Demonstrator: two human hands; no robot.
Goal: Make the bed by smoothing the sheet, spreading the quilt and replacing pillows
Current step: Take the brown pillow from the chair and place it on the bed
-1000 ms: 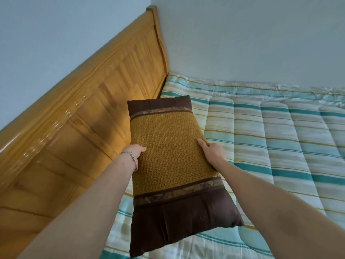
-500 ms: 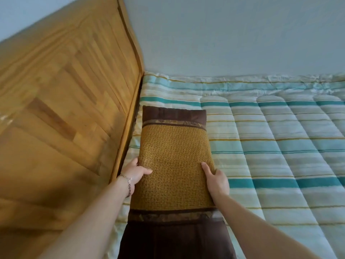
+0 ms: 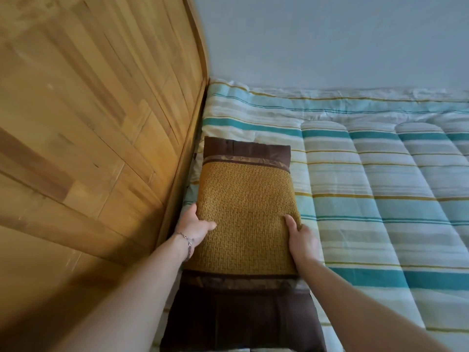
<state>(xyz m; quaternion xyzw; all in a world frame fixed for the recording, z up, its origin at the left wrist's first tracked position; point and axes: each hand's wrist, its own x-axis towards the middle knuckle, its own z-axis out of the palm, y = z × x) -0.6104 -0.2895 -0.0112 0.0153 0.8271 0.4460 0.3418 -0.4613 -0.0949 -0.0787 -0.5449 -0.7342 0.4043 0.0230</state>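
The pillow (image 3: 245, 219), lifted above the quilt (image 3: 380, 189) a second ago, now lies flat on it beside the headboard (image 3: 101, 123), the left hand (image 3: 194, 226) and right hand (image 3: 302, 240) keeping their grip on its long edges, thumbs on top.

Soft, even daylight, fairly dim – source not visible. Headboard (image 3: 96, 138) glows warm orange w/ faint sheen, no hard glare; its lower left corner falls into shadow. Motion blur smears the headboard grain & both forearms near the bottom edge. Wide-angle lens bends the headboard top into a curve. Pillow (image 3: 243, 214) weave & quilt (image 3: 380, 189) stripes stay reasonably sharp – wall (image 3: 330, 39) flat grey-blue
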